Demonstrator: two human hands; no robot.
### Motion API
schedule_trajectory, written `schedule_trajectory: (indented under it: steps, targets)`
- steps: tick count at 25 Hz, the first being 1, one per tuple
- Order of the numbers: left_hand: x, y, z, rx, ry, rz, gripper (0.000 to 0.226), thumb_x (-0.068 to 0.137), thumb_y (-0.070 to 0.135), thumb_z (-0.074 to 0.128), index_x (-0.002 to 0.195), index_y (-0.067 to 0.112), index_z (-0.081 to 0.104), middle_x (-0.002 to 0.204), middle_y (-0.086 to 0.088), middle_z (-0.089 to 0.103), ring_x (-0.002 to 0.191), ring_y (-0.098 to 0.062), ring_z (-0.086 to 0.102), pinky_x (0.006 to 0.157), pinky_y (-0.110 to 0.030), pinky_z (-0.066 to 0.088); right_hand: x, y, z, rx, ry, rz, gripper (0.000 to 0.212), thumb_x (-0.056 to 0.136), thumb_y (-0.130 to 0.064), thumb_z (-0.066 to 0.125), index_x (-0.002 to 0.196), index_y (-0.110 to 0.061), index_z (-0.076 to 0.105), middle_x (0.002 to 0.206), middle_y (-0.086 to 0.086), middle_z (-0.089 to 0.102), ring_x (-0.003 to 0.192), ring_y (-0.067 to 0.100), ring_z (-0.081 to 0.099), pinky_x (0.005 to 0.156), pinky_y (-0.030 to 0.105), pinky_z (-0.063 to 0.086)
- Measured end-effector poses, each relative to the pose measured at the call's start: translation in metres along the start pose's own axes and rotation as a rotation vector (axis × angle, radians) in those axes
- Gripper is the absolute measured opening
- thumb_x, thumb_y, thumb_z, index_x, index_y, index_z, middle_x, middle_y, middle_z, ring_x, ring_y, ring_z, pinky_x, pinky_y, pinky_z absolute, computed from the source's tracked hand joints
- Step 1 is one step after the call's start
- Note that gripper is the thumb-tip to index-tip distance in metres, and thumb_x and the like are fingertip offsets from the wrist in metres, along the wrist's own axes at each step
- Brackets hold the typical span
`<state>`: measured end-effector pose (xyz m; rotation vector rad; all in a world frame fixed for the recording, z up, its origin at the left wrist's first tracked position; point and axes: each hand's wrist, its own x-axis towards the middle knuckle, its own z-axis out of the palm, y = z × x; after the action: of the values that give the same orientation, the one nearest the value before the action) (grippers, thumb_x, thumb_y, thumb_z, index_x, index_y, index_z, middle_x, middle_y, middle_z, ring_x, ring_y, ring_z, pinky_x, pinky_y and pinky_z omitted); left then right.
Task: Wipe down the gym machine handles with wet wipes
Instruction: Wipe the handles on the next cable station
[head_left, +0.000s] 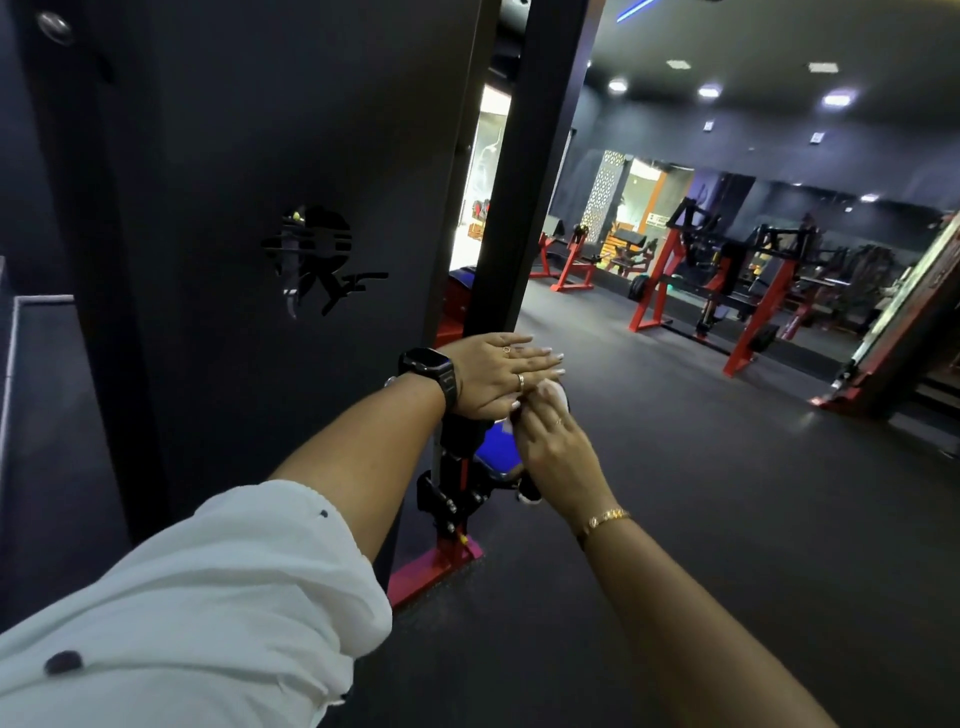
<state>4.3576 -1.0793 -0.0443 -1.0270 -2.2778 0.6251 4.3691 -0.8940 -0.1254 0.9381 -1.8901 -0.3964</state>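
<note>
Wipe (555, 391) in right hand (553, 447), left hand (498, 376) flat, panel (260, 182) behind

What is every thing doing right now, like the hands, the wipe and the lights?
left hand: flat, fingers straight, lying just above the wipe.
right hand: fingers curled, pinching the wet wipe.
wet wipe: bunched up, held between the two hands.
smartwatch: strapped on the left wrist, screen dark.
white sleeve: pushed up, forearm bare.
ceiling lights: switched on.
</note>
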Motion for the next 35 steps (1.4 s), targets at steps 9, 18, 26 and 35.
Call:
schedule_trajectory:
  steps: [9, 18, 26, 35]
  targets:
    - [-0.006, 0.035, 0.018, -0.062, -0.005, -0.258, 0.076, 0.084, 0.051, 0.011, 0.150, 0.022, -0.010, 0.160, -0.002, -0.005, 0.148, -0.017, -0.004, 0.120, -0.036, -0.004, -0.041, -0.040, 0.011, -0.063, -0.218, -0.118, 0.034, 0.084, -0.010, 0.060, 0.115, 0.004, 0.064, 0.113, 0.022, 0.065, 0.118, 0.039, 0.055, 0.116, 0.050, 0.018]
    - [-0.005, 0.038, 0.023, -0.118, 0.028, -0.288, 0.070, 0.088, 0.053, 0.007, 0.149, 0.022, -0.009, 0.157, 0.002, -0.012, 0.148, -0.016, -0.004, 0.119, -0.035, -0.007, -0.050, -0.039, 0.010, -0.195, -0.446, -0.194, 0.035, 0.084, -0.017, 0.055, 0.114, -0.005, 0.067, 0.109, 0.018, 0.067, 0.113, 0.039, 0.057, 0.115, 0.056, 0.008]
    - [-0.006, 0.040, 0.026, -0.163, 0.022, -0.328, 0.070, 0.087, 0.053, 0.006, 0.149, 0.023, -0.007, 0.161, 0.000, -0.003, 0.148, -0.015, -0.005, 0.120, -0.036, -0.004, -0.029, -0.013, 0.004, -0.110, -0.153, -0.030, 0.035, 0.084, -0.014, 0.061, 0.116, -0.001, 0.064, 0.122, 0.020, 0.062, 0.126, 0.038, 0.048, 0.118, 0.050, 0.013]
    - [-0.002, 0.043, 0.030, -0.138, 0.074, -0.348, 0.074, 0.088, 0.053, 0.021, 0.151, 0.018, 0.003, 0.159, -0.001, 0.004, 0.147, -0.016, 0.005, 0.119, -0.037, 0.002, -0.028, 0.006, -0.011, 0.473, 0.348, 0.630, 0.036, 0.087, 0.000, 0.047, 0.122, -0.004, 0.054, 0.133, 0.017, 0.048, 0.123, 0.030, 0.046, 0.108, 0.030, 0.035]
